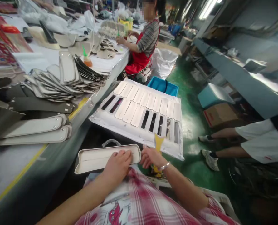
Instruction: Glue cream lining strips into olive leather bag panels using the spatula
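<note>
A long, shallow panel [94, 159] with a raised rim and a pale inner face lies across my lap, its dark outer side showing at the left end. My left hand [120, 161] holds it down, fingers bent over the inner face near the right end. Curled beside that right end is my right hand [150, 157], and whatever its fingers pinch is hidden. A yellow flat piece [158, 142] shows just behind the right hand; I cannot tell whether the hand touches it. Beyond, a white slotted board [110, 123] carries rows of pale oblong pieces, with several dark slots uncovered.
On the left table, pale rimmed panels [66, 67] lie in a heap, and more panels [36, 129] lie nearer. A bottle with a green tip [87, 61] stands behind them. A co-worker in a red apron [140, 59] sits ahead. A blue crate [163, 86] and a person's legs [230, 142] are right.
</note>
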### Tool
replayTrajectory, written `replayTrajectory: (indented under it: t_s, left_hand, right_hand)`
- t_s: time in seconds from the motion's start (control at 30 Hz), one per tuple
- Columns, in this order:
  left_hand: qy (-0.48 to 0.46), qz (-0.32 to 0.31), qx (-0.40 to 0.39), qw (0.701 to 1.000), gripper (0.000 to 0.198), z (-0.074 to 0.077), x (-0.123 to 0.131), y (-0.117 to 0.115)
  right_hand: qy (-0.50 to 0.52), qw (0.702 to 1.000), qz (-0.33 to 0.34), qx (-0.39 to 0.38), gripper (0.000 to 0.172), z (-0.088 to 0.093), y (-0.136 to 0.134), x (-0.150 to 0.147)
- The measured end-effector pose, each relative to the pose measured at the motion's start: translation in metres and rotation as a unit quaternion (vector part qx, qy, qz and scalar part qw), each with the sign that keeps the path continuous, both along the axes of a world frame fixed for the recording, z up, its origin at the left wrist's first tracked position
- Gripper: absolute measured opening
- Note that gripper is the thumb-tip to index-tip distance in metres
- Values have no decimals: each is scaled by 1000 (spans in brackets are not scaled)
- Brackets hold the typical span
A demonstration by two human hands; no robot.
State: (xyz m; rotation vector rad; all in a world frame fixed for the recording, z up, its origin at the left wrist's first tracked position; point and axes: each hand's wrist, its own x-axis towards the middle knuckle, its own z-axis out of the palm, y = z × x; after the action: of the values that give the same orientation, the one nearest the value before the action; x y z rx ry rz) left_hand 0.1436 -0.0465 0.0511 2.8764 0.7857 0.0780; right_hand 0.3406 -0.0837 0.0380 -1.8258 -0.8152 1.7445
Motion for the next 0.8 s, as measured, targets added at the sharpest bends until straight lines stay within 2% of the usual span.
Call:
replayTrajectory:
  t_s: [0.07, 0.2, 0.37, 0.47, 0.53, 0.63, 0.7, 0.8]
  left_hand:
    - [3, 5, 1, 1000, 43, -1, 0, 2]
    - [14, -12, -9, 1000, 54, -1, -2, 4]
    - [18, -43, -4, 999, 54, -1, -2, 7]
    - [21, -51, 25, 998, 47, -3, -1, 8]
    - [29, -55, 38, 997, 43, -4, 0, 9]
    - [32, -59, 31, 997, 41, -3, 1, 11]
    - [31, -58, 18, 998, 40, -2, 2, 14]
    - [27, -49, 0, 998, 41, 0, 3, 17]
  right_hand:
    - [-69, 995, 57, 35, 42, 4, -1, -3]
    - [-189, 967, 152, 73, 29, 15, 3, -9]
    - [-242, 944, 215, 59, 26, 29, 14, -16]
    - [-260, 937, 224, 58, 29, 33, 20, -19]
    - [-214, 953, 210, 53, 30, 30, 24, -14]
    - [-6, 987, 163, 1, 31, 18, 27, 2]
    - [129, 982, 133, -34, 37, 6, 28, 14]
    - [193, 974, 104, -51, 44, -10, 28, 23]
